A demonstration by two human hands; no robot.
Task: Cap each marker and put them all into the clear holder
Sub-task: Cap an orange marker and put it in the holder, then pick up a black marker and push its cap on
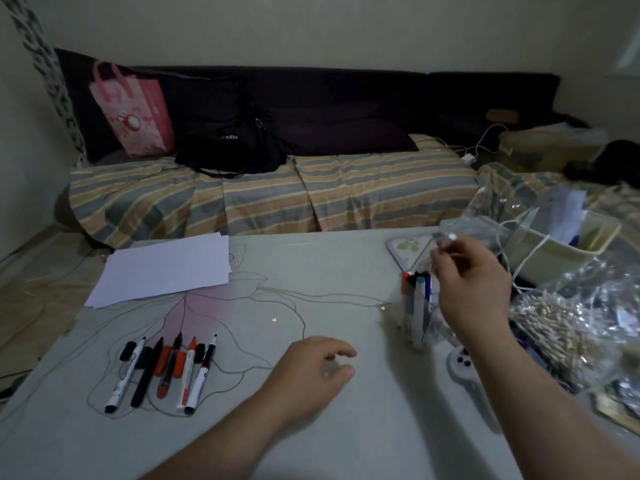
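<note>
The right hand (471, 282) is pinching a blurred marker (446, 239) over the clear holder (417, 317), seemingly to drop it in (left hand (311, 368) resting loosely curled, apparently empty).

Beside the clear holder (417, 317), red-and-black markers (166, 368) lay on a pale table (311, 427) with thin grey line drawings and a pink patch. Beyond it, orange-grey stripes covered the sofa (277, 199).

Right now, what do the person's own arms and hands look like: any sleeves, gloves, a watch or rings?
Both arms are bare as far as the picture shows: no sleeves, no gloves. The left hand and the right hand show no watch, bracelet or ring that I can make out, though the dim, slightly blurred picture could hide a thin ring.
</note>
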